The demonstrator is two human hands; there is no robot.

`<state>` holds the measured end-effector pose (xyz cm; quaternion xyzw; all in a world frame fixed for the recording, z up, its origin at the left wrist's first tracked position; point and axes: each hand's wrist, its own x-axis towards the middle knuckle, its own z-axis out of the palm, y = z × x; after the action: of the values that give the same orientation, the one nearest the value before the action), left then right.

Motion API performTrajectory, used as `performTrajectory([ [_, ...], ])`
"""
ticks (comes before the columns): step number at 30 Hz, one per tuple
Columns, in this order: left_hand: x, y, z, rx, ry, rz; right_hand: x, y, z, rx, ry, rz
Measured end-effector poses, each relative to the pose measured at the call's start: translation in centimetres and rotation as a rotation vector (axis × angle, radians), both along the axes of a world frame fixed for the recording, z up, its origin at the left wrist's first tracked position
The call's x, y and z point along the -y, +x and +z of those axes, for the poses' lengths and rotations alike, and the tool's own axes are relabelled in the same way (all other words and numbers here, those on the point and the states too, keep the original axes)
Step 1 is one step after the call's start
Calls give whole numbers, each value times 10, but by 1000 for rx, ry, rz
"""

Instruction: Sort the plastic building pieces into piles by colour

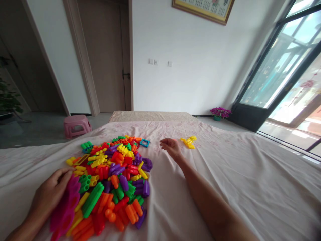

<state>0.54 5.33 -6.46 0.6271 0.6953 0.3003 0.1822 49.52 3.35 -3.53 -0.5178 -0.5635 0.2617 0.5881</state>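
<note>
A heap of colourful plastic building pieces (112,174) lies on a pale pink sheet (225,187). My left hand (51,192) rests at the heap's near left edge, fingers curled over a large magenta piece (65,207). My right hand (170,147) reaches out past the heap's far right side, fingers loosely bent and holding nothing. A small group of yellow pieces (188,141) lies apart on the sheet just to the right of that hand. A blue square frame piece (144,143) sits at the heap's far edge, left of the hand.
The sheet covers a broad bed-like surface. A pink plastic stool (76,125) stands on the floor at the back left. A pot of purple flowers (220,113) sits by the glass door (283,77) on the right. A wooden door (110,57) is behind.
</note>
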Motion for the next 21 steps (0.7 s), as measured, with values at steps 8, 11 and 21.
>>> performTrajectory([
  [8,5,7,9,32,-40,23,21,-68,8,511,38,258],
  [11,6,7,9,46,-46,15,28,-77,14,658,68,300],
  [21,2,3,3,-33,34,-5,30,-80,6,776,18,201],
])
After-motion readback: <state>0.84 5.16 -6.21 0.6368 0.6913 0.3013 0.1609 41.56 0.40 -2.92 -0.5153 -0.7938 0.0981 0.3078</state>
